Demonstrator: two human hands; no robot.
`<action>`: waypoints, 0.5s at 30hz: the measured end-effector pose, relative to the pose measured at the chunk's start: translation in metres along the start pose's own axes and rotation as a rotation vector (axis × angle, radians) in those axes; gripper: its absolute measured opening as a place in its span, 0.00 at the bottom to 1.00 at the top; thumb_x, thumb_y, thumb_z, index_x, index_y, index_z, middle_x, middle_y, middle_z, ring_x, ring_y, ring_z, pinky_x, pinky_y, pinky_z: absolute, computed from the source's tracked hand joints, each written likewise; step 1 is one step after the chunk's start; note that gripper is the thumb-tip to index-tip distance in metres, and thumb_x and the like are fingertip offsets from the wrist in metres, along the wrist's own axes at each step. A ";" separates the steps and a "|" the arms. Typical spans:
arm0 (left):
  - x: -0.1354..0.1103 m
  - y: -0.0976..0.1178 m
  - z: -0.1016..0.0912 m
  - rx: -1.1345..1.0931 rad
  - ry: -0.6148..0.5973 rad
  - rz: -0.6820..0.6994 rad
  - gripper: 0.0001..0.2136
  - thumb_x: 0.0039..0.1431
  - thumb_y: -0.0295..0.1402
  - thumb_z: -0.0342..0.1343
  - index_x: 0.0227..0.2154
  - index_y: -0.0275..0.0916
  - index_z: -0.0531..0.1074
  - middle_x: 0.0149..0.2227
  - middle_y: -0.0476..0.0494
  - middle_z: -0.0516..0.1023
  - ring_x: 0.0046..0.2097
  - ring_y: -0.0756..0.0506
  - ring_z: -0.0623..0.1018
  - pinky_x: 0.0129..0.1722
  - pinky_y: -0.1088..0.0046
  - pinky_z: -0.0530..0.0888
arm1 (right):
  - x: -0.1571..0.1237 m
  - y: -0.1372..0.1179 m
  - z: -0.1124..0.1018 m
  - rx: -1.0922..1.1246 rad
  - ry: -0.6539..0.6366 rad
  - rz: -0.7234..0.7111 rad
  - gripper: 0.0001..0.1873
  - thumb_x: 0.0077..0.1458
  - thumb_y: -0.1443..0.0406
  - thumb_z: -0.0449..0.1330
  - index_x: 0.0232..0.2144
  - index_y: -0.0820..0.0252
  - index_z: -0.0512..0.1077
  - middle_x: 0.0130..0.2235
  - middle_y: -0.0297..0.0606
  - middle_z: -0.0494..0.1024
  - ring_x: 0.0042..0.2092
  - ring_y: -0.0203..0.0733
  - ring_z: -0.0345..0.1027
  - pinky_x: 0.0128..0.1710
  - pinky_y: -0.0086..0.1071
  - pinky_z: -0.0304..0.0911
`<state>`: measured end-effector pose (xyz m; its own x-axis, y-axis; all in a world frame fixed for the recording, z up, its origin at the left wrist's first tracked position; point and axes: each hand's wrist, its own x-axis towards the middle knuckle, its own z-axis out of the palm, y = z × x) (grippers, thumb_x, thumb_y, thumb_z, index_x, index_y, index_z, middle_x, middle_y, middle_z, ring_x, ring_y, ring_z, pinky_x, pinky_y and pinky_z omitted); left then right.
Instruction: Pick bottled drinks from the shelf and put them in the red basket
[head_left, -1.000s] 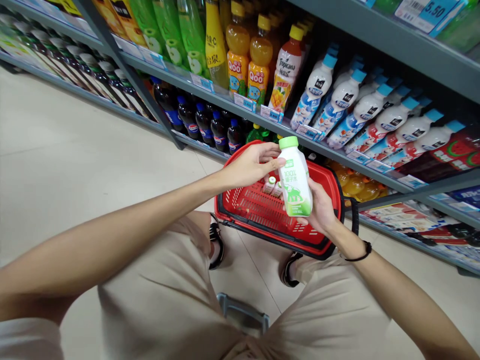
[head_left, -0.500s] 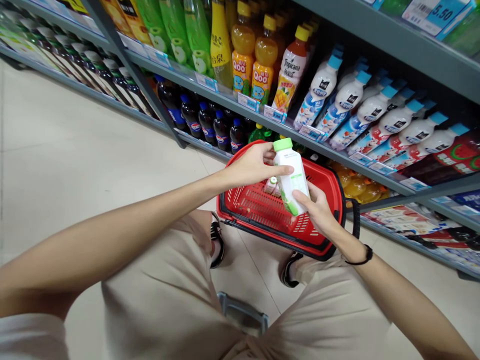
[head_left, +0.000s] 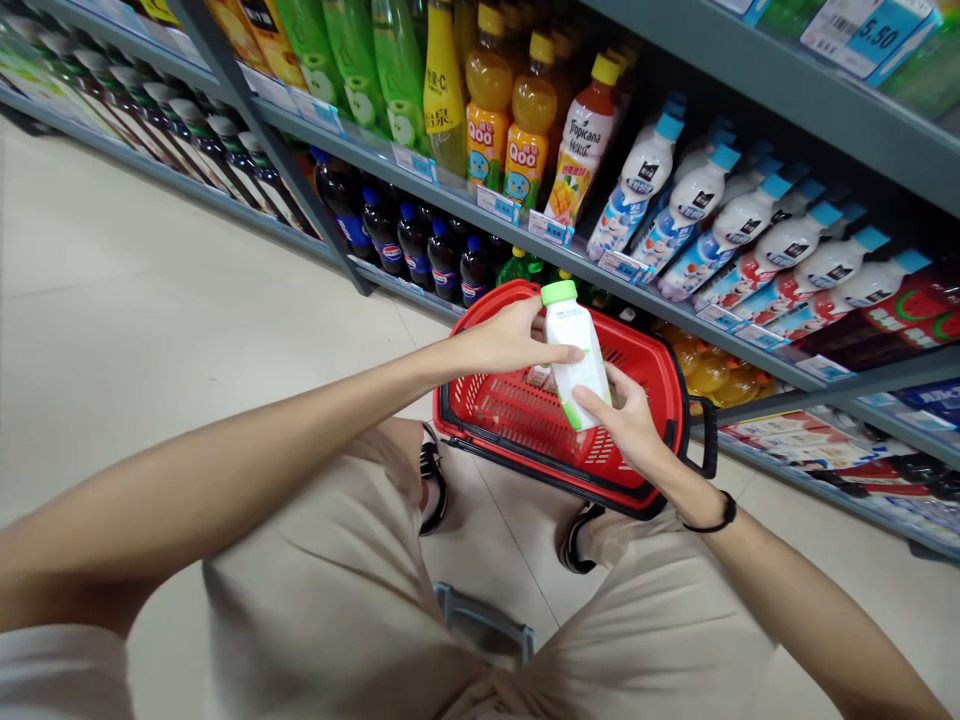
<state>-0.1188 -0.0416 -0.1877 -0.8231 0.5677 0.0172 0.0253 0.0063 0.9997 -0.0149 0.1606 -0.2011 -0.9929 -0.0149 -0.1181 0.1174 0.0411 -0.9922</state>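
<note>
White bottle (head_left: 574, 328), smooth, faceted, green-capped, tilted above a red slotted basket (head_left: 657, 372); left hand (head_left: 514, 337), grip round its upper part; right hand (head_left: 626, 418), grip round its base; small items (head_left: 538, 376) inside possibly bottles, partly hidden; basket bottom visible toward black front rim (head_left: 540, 473); glossy tiled floor (head_left: 112, 340); stocked shelf (head_left: 455, 190) beyond.
</note>
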 end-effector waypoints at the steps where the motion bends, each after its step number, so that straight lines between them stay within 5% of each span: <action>1: 0.000 -0.002 0.001 -0.004 -0.002 -0.011 0.30 0.48 0.37 0.79 0.50 0.33 0.72 0.51 0.33 0.86 0.49 0.38 0.87 0.46 0.60 0.84 | 0.000 0.001 0.000 -0.002 -0.003 0.004 0.35 0.44 0.45 0.80 0.47 0.56 0.77 0.46 0.44 0.83 0.43 0.50 0.77 0.30 0.38 0.78; 15: -0.004 0.002 -0.003 -0.028 0.052 0.154 0.32 0.49 0.38 0.78 0.54 0.35 0.71 0.54 0.33 0.84 0.53 0.38 0.86 0.51 0.59 0.83 | 0.008 0.004 0.000 0.054 -0.056 0.041 0.33 0.47 0.49 0.80 0.51 0.56 0.76 0.53 0.44 0.84 0.55 0.53 0.78 0.58 0.45 0.75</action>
<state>-0.1173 -0.0467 -0.1861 -0.8389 0.5170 0.1704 0.1382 -0.1005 0.9853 -0.0228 0.1603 -0.2061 -0.9848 -0.0703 -0.1587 0.1599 -0.0110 -0.9871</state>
